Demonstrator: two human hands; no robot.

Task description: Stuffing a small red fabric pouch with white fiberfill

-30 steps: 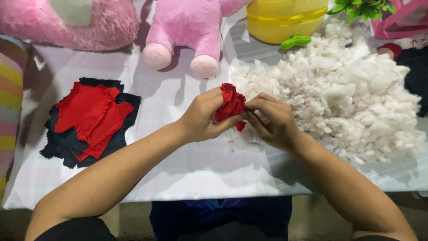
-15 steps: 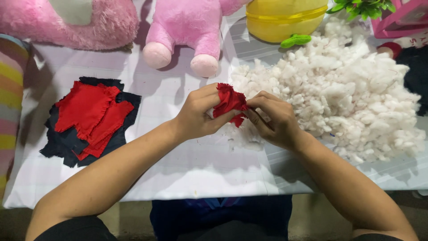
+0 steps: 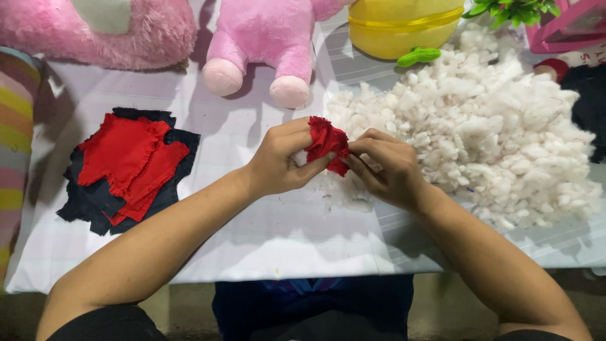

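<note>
My left hand (image 3: 281,158) and my right hand (image 3: 386,167) meet at the table's middle, both gripping a small red fabric piece (image 3: 326,142) bunched between the fingers. A tuft of white stuffing shows at the piece's left edge, against my left thumb. A large heap of white stuffing (image 3: 486,126) lies just right of my hands, and my right hand rests on its near edge. A stack of red fabric pieces (image 3: 129,161) lies on dark navy fabric (image 3: 95,202) at the left.
The table wears a white checked cloth (image 3: 265,240). At the back sit a pink plush toy (image 3: 265,44), a fluffy pink cushion (image 3: 95,28), a yellow container (image 3: 404,25) and a pink box (image 3: 568,25). A striped cushion (image 3: 16,145) stands at the left edge.
My hands have shifted slightly on the red piece, with the fingers working it; it stays in the same place. The rest is unchanged.
</note>
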